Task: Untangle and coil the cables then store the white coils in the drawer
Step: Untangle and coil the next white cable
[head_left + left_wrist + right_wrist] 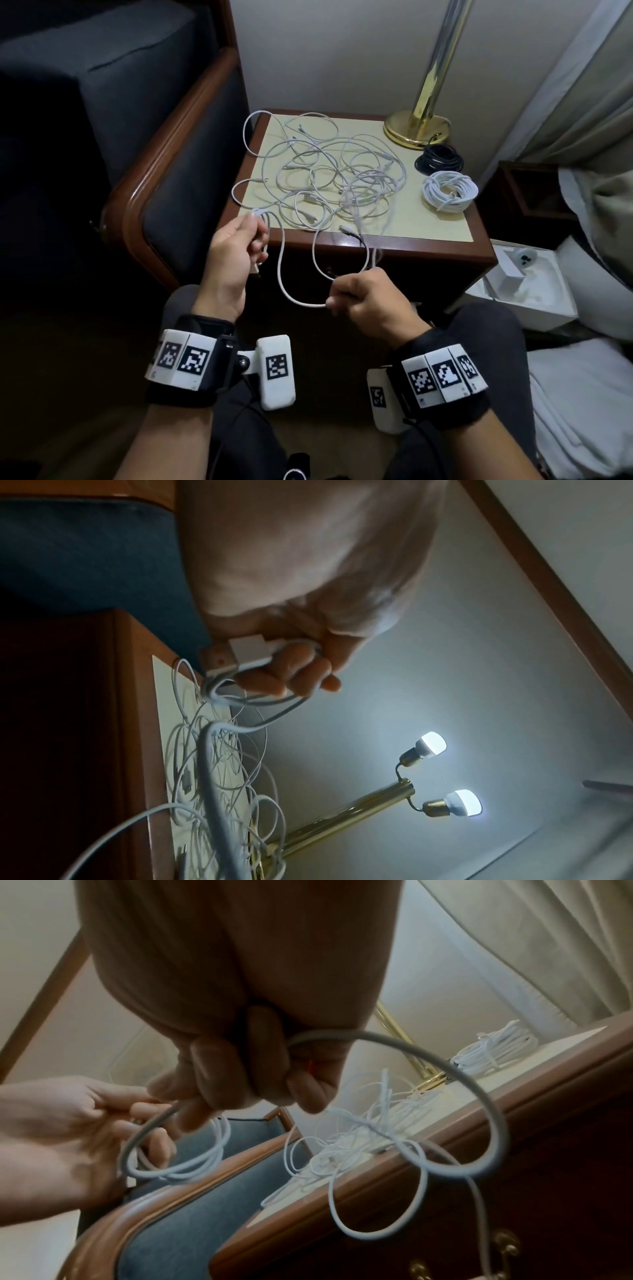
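Low in the frame, the left hand (236,253) gripped white cable (291,274) loops; the right hand (366,298) pinched its slack before the nightstand (428,233), tangle (335,171) centre-frame.

White tangled cables (329,171) on cream top of dark red-brown nightstand (428,219). Far right: black coil (439,161); nearer, white coil (449,190). Far: shiny brass-gold lamp (416,128) w/ silvery pole, bulbs glowing white. Left: chair (164,171), dk blue-grey fabric, reddish-brown wood trim. Near: black wristbands (185,363) w/ white tags, b&w square-code pattern. Right: grey-beige curtain (565,102), white box (527,284).
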### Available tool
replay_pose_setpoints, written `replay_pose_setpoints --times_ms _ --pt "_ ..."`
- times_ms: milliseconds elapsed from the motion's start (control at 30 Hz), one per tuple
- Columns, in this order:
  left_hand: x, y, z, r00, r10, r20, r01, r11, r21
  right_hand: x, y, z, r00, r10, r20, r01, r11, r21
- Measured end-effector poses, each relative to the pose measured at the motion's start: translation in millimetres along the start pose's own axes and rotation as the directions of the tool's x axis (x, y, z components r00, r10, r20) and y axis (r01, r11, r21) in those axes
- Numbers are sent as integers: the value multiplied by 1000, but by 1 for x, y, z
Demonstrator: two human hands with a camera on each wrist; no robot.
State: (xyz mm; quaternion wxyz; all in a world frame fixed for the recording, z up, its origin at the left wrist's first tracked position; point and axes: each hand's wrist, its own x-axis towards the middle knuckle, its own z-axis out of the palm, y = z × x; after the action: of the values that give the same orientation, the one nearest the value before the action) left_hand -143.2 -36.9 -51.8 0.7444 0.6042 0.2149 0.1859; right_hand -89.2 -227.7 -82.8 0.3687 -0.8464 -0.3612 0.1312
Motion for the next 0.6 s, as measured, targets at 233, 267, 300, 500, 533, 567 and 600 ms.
replay_pose_setpoints --times_ms 233,267,300,500,533,567,600 --pt "-13 -5 17 964 -103 246 73 989 129 7 -9 -16 995 -12 -104 20 997 69" --pt "-15 -5 19 953 -125 277 92 987 128 8 -9 -19 992 -13 -122 23 997 77" --pt "-17 -5 21 940 -149 306 115 985 126 8 -9 -21 989 -19 -144 31 996 81" --pt "-25 -3 32 888 -252 384 239 968 81 9 -6 -22 942 -65 -329 106 988 110" --pt "-25 -2 33 880 -268 392 249 963 99 9 -5 -21 930 -72 -360 120 986 113" --pt "-26 -1 35 868 -283 408 250 959 134 9 -4 -21 919 -78 -388 131 985 111" --pt "-27 0 37 853 -297 428 249 954 167 10 -4 -20 908 -82 -411 139 984 112"
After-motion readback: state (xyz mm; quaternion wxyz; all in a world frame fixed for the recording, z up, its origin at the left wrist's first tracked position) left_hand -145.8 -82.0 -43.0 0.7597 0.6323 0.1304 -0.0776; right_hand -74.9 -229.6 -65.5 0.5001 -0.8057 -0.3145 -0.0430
